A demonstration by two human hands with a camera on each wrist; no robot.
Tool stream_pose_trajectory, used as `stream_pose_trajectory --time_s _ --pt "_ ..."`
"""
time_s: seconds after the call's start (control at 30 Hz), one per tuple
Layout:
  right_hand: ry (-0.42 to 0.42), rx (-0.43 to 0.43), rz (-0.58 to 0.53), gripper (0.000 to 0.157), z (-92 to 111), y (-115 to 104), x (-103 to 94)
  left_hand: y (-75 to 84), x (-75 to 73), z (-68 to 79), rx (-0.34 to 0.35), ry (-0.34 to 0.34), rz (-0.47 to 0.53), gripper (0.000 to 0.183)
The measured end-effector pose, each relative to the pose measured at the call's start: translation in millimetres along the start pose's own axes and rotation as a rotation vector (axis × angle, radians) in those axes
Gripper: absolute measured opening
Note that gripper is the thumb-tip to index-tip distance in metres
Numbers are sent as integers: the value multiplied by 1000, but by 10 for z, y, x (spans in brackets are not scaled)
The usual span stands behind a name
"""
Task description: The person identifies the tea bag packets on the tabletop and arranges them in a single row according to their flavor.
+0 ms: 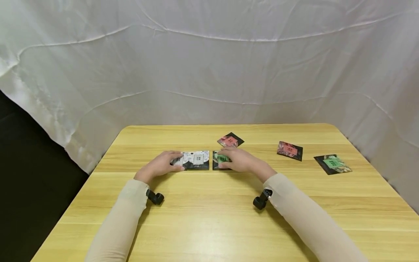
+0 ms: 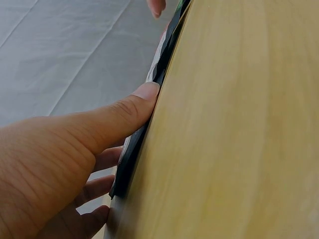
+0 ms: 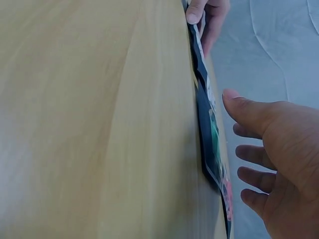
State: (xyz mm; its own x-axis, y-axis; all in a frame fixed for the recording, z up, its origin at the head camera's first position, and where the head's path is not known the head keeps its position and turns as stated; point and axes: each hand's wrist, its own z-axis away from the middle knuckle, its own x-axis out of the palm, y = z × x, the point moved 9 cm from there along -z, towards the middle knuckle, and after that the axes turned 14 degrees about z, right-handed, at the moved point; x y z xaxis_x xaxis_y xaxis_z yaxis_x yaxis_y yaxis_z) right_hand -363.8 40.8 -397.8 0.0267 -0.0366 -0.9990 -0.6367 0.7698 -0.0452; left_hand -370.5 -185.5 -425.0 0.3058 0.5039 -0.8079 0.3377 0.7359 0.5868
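Observation:
My left hand (image 1: 161, 163) rests on a flat black-and-white packet (image 1: 178, 160), thumb at its near edge and the other fingers toward its far side. A matching white packet (image 1: 198, 160) lies directly to its right. Across a narrow gap comes a green-labelled packet (image 1: 222, 158), partly hidden under my right hand (image 1: 243, 160). In the right wrist view, my right thumb (image 3: 246, 109) and loosely bent fingers stand slightly apart from this green packet (image 3: 214, 134), holding nothing. The left wrist view shows the left thumb (image 2: 132, 107) laid straight against the packet's dark edge.
A red-labelled packet (image 1: 230, 139) lies just beyond my right hand. Farther right are another red packet (image 1: 289, 150) and a second green packet (image 1: 332, 163), both turned at angles. The wooden table (image 1: 203, 218) ends at a pale hanging cloth (image 1: 209, 72).

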Motion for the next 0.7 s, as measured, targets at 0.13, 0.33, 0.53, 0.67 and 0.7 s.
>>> stream_pose_trajectory --time_s 0.13,0.33,0.53,0.67,0.7 --pt "30 -4 -20 60 70 56 -26 -10 -13 11 3 2 -2 71" --pt "79 2 -50 60 227 138 -83 -31 0 8 0 3 -5 73" --pt "120 42 -60 58 422 248 -153 -26 -16 9 7 6 -2 72" --pt "144 56 -59 57 527 335 -192 -25 -51 26 12 13 -6 72" --pt "149 62 -60 57 556 363 -203 -23 -56 27 12 15 -3 72"
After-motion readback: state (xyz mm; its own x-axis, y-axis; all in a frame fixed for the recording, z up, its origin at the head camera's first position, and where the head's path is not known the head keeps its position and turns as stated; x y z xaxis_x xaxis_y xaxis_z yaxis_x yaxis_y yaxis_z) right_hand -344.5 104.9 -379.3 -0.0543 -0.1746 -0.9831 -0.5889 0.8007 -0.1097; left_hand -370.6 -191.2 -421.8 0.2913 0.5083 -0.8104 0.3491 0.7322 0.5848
